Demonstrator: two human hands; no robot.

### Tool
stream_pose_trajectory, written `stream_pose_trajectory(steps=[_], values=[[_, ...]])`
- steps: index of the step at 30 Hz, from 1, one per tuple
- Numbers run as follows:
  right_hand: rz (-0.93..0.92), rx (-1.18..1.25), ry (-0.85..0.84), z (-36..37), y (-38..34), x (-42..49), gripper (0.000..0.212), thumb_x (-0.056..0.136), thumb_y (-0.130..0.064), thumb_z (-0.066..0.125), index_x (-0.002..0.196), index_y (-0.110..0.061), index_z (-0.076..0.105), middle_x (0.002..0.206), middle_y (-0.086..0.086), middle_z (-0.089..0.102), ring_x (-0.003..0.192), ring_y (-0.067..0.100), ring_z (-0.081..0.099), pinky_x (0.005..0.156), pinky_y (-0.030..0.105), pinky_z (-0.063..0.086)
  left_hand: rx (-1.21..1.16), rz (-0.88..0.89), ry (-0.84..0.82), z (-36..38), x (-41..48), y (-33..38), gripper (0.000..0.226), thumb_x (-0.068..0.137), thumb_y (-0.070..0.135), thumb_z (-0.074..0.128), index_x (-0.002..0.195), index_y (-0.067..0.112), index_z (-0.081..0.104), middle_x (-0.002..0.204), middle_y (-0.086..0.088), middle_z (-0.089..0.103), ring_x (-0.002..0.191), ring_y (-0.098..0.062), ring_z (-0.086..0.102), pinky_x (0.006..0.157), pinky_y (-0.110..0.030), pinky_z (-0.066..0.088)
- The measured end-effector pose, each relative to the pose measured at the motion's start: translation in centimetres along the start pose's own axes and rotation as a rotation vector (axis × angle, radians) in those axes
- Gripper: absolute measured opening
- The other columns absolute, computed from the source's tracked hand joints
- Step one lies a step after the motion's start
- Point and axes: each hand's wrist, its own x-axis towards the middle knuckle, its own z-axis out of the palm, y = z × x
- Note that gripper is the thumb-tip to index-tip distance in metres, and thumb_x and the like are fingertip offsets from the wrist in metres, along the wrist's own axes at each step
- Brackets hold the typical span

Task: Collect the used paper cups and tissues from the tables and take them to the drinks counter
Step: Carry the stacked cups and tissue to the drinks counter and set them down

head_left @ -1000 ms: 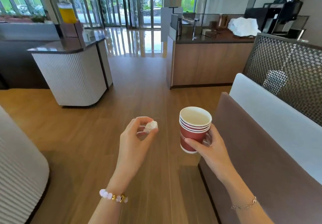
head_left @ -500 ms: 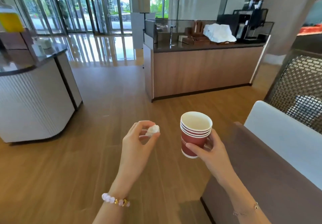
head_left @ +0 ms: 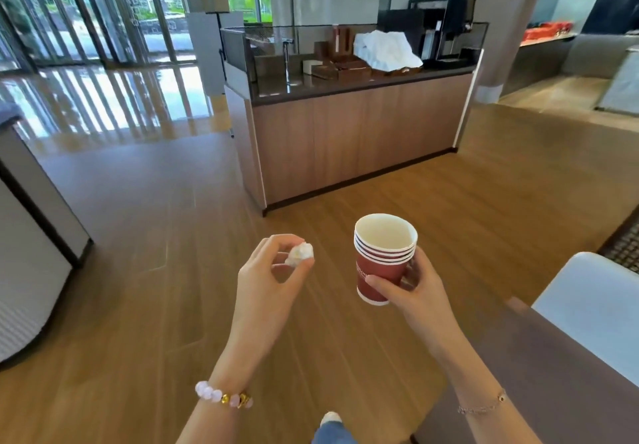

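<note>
Holding, right hand (head_left: 411, 291): fingers and thumb curl round the lower wall of a stack of paper cups (head_left: 382, 260), carried upright in the air above the floor (head_left: 138, 236), well short of the drinks counter (head_left: 345, 139).
Cup stack: nested tapering shapes, matt dark red outside, off-white inside, rolled white rims layered at the top. There are perhaps four or five, as the count is hard to read; the print on the side is blurred.
Left hand (head_left: 262, 291): thumb and forefinger tips pinch a tissue (head_left: 300, 254), the other fingers curled loosely behind.
Tissue: small white crumpled ball, level with the cups and just left of them, not touching.
Wrists: bead bracelet (head_left: 223, 396) of pale round beads and gold pieces on the left, thin chain (head_left: 482, 405) on the right.
Floor: glossy wood planks with long grain, and stripes of window light reflected at the back.
Counter: straight ahead, flat wood-panel front, dark polished top, low glass screen. On it stand a tap (head_left: 286, 59), brown boxes, a crumpled white sheet (head_left: 385, 51) and a black coffee machine (head_left: 446, 28).
Room: tall glass doors (head_left: 86, 11) at rear left, a ribbed white unit (head_left: 27, 253) at the left edge, a brown padded bench (head_left: 539, 357) at right.
</note>
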Motion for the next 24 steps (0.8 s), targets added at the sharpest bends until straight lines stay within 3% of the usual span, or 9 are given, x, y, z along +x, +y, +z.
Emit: stream_pose_trajectory(steps=[12, 16, 24], values=[[-0.026, -0.004, 0.092, -0.6, 3.7, 23.3, 0.066, 0.069, -0.013, 0.083, 0.124, -0.031, 0.052, 0.114, -0.012, 0.065, 0.099, -0.002, 0.061, 0.072, 0.008, 0.048, 0.004, 0.053, -0.070, 9.6, 22.6, -5.5, 0.019, 0.081, 0.019, 0.071, 0.099, 0.023, 0.064, 0.100, 0.012, 0.064, 0.090, -0.008, 0.062, 0.076, -0.010, 0.050], [-0.018, -0.030, 0.158, -2.5, 4.6, 27.8, 0.065, 0.068, -0.013, 0.084, 0.124, -0.026, 0.054, 0.112, -0.009, 0.066, 0.097, 0.001, 0.063, 0.072, 0.009, 0.048, -0.030, 0.068, -0.128, 13.3, 27.6, -6.3, 0.020, 0.081, 0.019, 0.070, 0.100, 0.021, 0.065, 0.101, 0.009, 0.064, 0.091, -0.010, 0.062, 0.076, -0.013, 0.051], [0.036, -0.097, 0.367, -7.4, 6.3, 33.0, 0.063, 0.068, -0.016, 0.084, 0.119, -0.036, 0.053, 0.111, -0.014, 0.065, 0.096, -0.004, 0.061, 0.070, 0.007, 0.048, -0.124, 0.152, -0.299, 22.0, 35.4, -6.8, 0.021, 0.081, 0.019, 0.069, 0.101, 0.020, 0.064, 0.099, 0.010, 0.064, 0.089, -0.006, 0.061, 0.072, -0.009, 0.050]])
